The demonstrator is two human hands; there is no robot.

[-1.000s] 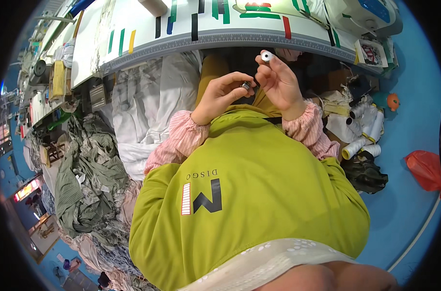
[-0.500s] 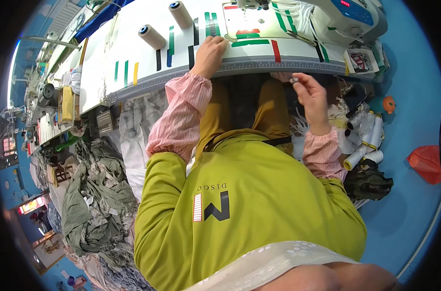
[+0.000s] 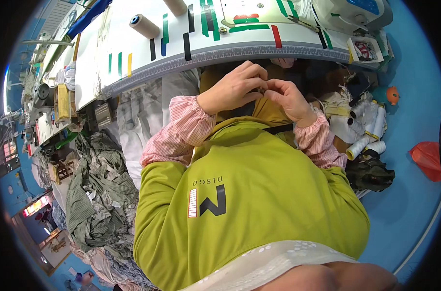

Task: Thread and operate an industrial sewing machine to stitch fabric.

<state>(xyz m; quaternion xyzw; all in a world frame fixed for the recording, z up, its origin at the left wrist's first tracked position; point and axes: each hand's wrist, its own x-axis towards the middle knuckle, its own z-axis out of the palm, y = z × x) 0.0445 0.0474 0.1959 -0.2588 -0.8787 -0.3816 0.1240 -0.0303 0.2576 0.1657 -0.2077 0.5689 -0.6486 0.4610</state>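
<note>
My left hand (image 3: 237,87) and my right hand (image 3: 289,99) meet over my lap, just in front of the table edge. The fingertips of both are pinched together around a small dark piece (image 3: 261,90). It is mostly hidden by the fingers, and its kind cannot be made out. On the white sewing table (image 3: 92,72), beside the corner of the machine's bed plate, lies a small round metal part (image 3: 223,30). Pink striped sleeve covers reach up to both wrists.
Thread cones (image 3: 144,26) stand on the table, left of the sewing machine (image 3: 351,14). Dark tweezers (image 3: 300,22) and a small white box (image 3: 365,50) lie at right. White thread spools (image 3: 370,128) are below. Green striped fabric (image 3: 102,179) is heaped at left.
My left hand has come off the table down to my lap, and my right hand has moved left to meet it. The metal part on the table now shows where the left hand was.
</note>
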